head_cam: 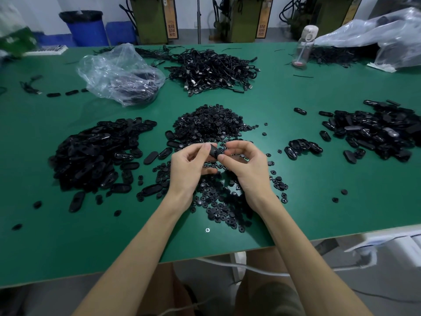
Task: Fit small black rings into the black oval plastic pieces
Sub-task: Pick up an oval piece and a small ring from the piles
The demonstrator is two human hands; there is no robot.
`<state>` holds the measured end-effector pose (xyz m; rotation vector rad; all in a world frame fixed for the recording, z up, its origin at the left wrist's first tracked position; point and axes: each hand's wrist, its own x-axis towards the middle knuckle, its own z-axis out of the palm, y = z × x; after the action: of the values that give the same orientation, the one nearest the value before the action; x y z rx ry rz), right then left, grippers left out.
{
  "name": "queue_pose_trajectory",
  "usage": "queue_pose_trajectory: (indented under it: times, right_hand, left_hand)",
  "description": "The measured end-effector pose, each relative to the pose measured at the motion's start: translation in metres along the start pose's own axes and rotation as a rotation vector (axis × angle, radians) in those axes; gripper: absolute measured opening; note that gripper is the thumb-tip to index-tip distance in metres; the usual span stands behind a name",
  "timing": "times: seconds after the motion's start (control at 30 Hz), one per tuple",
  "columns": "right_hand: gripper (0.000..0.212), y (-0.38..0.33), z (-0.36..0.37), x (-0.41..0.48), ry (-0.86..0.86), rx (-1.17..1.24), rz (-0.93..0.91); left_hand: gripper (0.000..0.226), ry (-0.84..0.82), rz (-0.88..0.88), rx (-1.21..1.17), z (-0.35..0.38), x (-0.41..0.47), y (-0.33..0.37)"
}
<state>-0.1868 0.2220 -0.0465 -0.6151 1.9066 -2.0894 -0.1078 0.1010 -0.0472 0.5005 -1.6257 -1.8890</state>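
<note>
A: So, where is the black oval piece (215,151) right now?

B: Dead centre, lifted off the green table (319,190) and held between both hands. The left hand (189,165) has its fingers curled and pinches the piece's upper end between thumb and fingertips. The right hand (246,165) is curled too, with its thumb pressed on the lower end and its forefinger closing in from behind.

A: Is a ring already seated in it?

B: I cannot tell; the fingers cover most of the piece.

A: And the supply of small rings?

B: Taking the hands as the dial's centre, the main heap of rings (209,124) sits just beyond at 12 o'clock. A looser scatter of rings (218,201) spreads under the wrists towards 6 o'clock.

A: The other ovals?

B: One large pile of ovals (95,153) lies at 9 o'clock, near the left hand. A second oval pile (373,131) lies at 2 o'clock, well apart from the right hand, with a small cluster between the two.

A: Anything farther back?

B: A tangle of black cables (211,69) at 12 o'clock behind the ring heap, a crumpled clear bag (120,71) at 11 o'clock, and a clear bottle (304,46) at 1 o'clock. A screw head (207,230) shows in the table at 6 o'clock.
</note>
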Motion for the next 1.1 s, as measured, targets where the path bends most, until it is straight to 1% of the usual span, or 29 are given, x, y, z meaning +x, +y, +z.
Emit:
queue_pose_trajectory:
  times: [0.4, 0.7, 0.93, 1.1]
  right_hand:
    - [0.030, 0.0011, -0.0007, 0.0001, 0.021, 0.013, -0.008]
    - [0.027, 0.0038, -0.0023, 0.0007, 0.039, 0.045, 0.006]
    - [0.019, 0.0005, -0.0019, -0.0007, 0.023, 0.031, -0.030]
    - [0.020, -0.0011, -0.0016, -0.0019, 0.011, 0.040, -0.040]
  left_hand:
    - [0.017, -0.056, 0.060, 0.104, 0.0009, 0.0004, -0.0014]
    - [0.015, -0.077, 0.119, 0.102, 0.0022, -0.0005, -0.0024]
    - [0.016, -0.059, 0.078, 0.056, 0.0014, -0.0002, -0.0030]
    - [0.017, -0.062, 0.073, 0.055, 0.0016, -0.0002, -0.0035]
